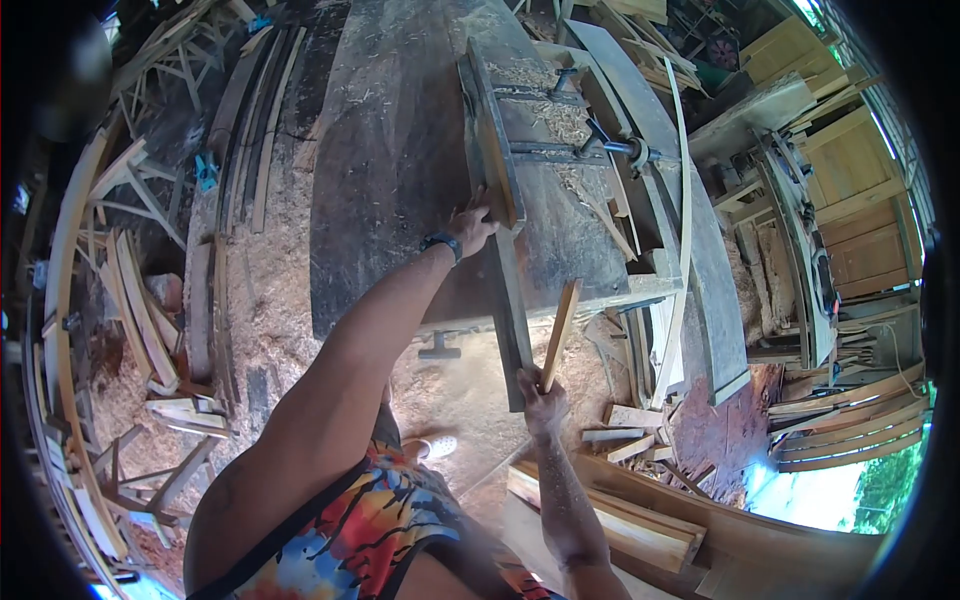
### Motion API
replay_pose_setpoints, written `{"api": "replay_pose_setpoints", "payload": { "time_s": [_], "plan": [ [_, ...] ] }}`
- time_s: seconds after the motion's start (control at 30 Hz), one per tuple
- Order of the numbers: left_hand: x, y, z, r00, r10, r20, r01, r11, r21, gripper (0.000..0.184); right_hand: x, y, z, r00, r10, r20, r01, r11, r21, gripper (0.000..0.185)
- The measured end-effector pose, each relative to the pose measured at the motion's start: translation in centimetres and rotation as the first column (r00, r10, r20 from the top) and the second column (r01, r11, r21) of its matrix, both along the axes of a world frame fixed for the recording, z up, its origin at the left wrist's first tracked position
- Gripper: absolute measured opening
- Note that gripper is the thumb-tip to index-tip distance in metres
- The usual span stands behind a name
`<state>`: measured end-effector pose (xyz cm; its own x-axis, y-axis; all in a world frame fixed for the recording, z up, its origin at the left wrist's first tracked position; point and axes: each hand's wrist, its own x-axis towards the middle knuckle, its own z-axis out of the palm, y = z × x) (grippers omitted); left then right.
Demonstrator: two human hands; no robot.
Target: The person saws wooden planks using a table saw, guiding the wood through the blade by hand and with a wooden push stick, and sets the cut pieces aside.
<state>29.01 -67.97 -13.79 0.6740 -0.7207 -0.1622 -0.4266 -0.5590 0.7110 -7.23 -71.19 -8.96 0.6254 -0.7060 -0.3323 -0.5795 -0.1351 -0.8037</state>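
Right grip clamped on narrow tan wooden strip, pointing toward surface's near edge | left grip farther, at long dark board, closure unclear

Single head-worn view, forward and steeply down from above the workbench

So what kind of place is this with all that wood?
It looks like a woodworking shop. There's sawdust scattered over the floor, a clamp on the big workbench, and lots of wooden boards lying about.
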Motion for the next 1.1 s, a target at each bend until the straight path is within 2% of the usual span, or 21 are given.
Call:
{"api": "replay_pose_setpoints", "payload": {
  "time_s": [0.13, 0.27, 0.3, 0.4, 0.43, 0.57, 0.7, 0.9, 1.0, 1.1],
  "plan": [
    [1.3, -0.3, -1.4, 0.998, 0.047, -0.029, -0.051, 0.989, -0.142, 0.07, 1.0, -0.3, -1.1, 0.999, -0.016, 0.05, 0.017, 1.0, -0.02, 0.042],
    [1.8, -0.8, -1.9, 0.999, 0.044, -0.001, -0.044, 0.989, -0.138, 0.07, 1.5, -0.2, -1.4, 0.992, -0.053, 0.119, 0.056, 0.998, -0.023, 0.042],
    [0.7, -1.1, -2.1, 0.99, 0.124, 0.06, -0.109, 0.971, -0.212, 0.067, 1.5, -0.2, -1.5, 0.991, -0.067, 0.12, 0.068, 0.998, -0.009, 0.042],
    [-3.2, -0.3, -1.7, 0.985, 0.172, -0.033, -0.171, 0.905, -0.39, 0.066, 1.3, -0.2, -1.9, 0.993, -0.068, 0.1, 0.072, 0.997, -0.034, 0.04],
    [-4.7, 0.2, -3.2, 0.982, 0.173, 0.078, -0.139, 0.935, -0.327, 0.07, 1.3, -0.1, -1.6, 0.994, -0.062, 0.093, 0.067, 0.996, -0.055, 0.039],
    [-9.3, 2.6, -0.8, 0.993, 0.093, 0.071, -0.078, 0.979, -0.191, 0.07, 1.3, -0.4, -2.8, 0.992, -0.06, 0.113, 0.067, 0.996, -0.064, 0.036],
    [-8.7, 1.9, -1.1, 0.992, 0.098, 0.084, -0.082, 0.981, -0.176, 0.069, 2.4, -0.1, -2.3, 0.986, -0.064, 0.156, 0.092, 0.979, -0.182, 0.03],
    [-6.6, 1.2, -1.2, 0.99, 0.111, 0.091, -0.096, 0.982, -0.163, 0.067, 4.6, -0.7, -3.2, 0.987, -0.107, 0.116, 0.129, 0.972, -0.196, 0.029],
    [-5.1, 0.7, -1.3, 0.987, 0.118, 0.107, -0.098, 0.98, -0.171, 0.067, 6.6, -0.7, -1.6, 0.989, -0.148, 0.019, 0.149, 0.972, -0.182, 0.031],
    [-3.6, 0.1, -2.1, 0.974, 0.15, 0.167, -0.117, 0.974, -0.197, 0.065, 8.3, -0.8, -1.3, 0.989, -0.139, 0.054, 0.148, 0.957, -0.249, 0.032]
  ]
}}
